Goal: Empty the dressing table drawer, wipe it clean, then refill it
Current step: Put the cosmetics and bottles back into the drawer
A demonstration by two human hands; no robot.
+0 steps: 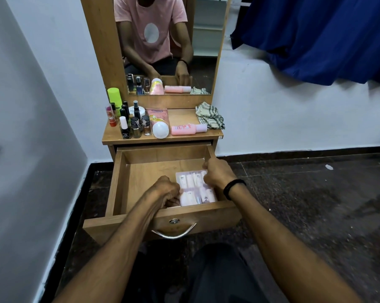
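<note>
Your left hand (166,189) and right hand (217,174) both pinched on clear sachet pack (195,189), drawer (119,189) front-right corner. Emptying or refilling, can't tell; keep pack flat.

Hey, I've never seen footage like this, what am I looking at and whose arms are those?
One picture, from a camera worn on a person's head, looking down at their own arms; there is no machine. They sit at a dressing table with a mirror. The drawer is pulled open. Both hands are inside it: the left hand and right hand grip the edges of a clear pouch of small bottles. On the tabletop stand nail polish bottles, with a pink tube, a pink bottle and a checked cloth.
</note>
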